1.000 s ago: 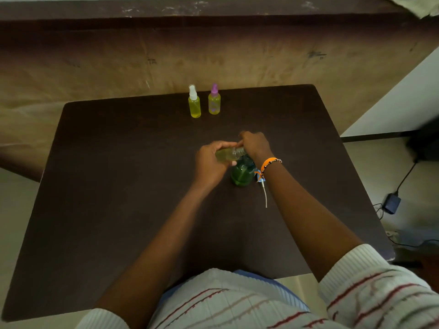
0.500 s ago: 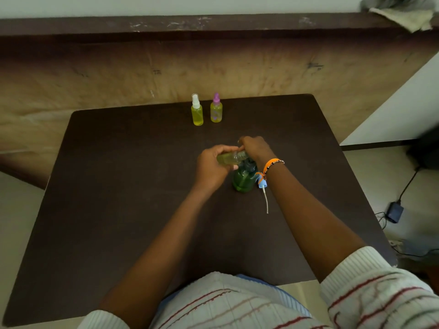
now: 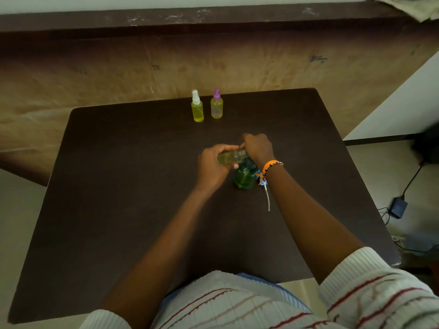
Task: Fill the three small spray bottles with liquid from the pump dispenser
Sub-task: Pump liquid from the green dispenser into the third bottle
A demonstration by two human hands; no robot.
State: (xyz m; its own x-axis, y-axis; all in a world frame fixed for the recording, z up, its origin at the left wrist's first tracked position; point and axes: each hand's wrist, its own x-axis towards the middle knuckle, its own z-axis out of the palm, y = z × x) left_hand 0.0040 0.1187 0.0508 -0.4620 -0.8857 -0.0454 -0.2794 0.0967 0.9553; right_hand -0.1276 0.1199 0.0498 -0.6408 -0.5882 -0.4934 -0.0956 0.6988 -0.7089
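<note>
My left hand grips a small uncapped spray bottle with yellowish liquid, held on its side over the green pump dispenser in the middle of the dark table. My right hand curls over the dispenser's pump head at the small bottle's mouth; the pump head is hidden under it. A blue spray cap with a white tube lies on the table beside my right wrist. Two capped bottles of yellow liquid stand at the far edge: one with a white cap, one with a purple cap.
A brown wall panel rises right behind the table's far edge. To the right, on the floor, lie a black power adapter and cables. My striped sleeves and lap fill the bottom of the view.
Both hands stay on the small bottle and the dispenser. The view has shifted slightly, so the table contents sit a little lower in frame.
</note>
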